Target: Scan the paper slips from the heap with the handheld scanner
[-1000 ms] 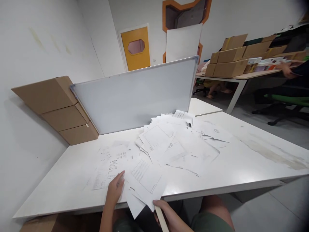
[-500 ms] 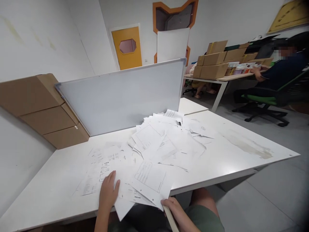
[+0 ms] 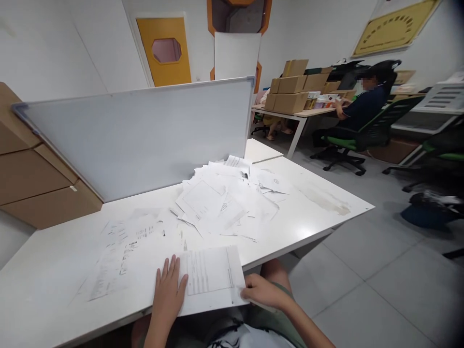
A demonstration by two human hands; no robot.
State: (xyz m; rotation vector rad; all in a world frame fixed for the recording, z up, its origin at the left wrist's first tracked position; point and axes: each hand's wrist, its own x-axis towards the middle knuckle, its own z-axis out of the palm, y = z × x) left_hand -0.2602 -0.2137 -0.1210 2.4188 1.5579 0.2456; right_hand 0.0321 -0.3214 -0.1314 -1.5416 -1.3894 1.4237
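A printed sheet of paper (image 3: pixel 212 278) lies at the near edge of the white table (image 3: pixel 315 212), partly overhanging it. My left hand (image 3: pixel 168 290) rests flat on the sheet's left side, fingers stretched out. My right hand (image 3: pixel 263 292) pinches the sheet's lower right corner. More printed sheets (image 3: pixel 119 251) lie spread out to the left of it. Farther back, a loose heap of papers (image 3: pixel 224 198) covers the middle of the table.
A whiteboard (image 3: pixel 145 130) stands upright along the table's back edge. Cardboard boxes (image 3: pixel 32 174) are stacked at the left wall. A person in dark clothes (image 3: pixel 357 108) sits on a green chair at a far table loaded with boxes (image 3: pixel 290 92).
The sheet now lies squared up at the table's edge with my left hand flat on it and my right hand at its corner. The camera has swung to the right.
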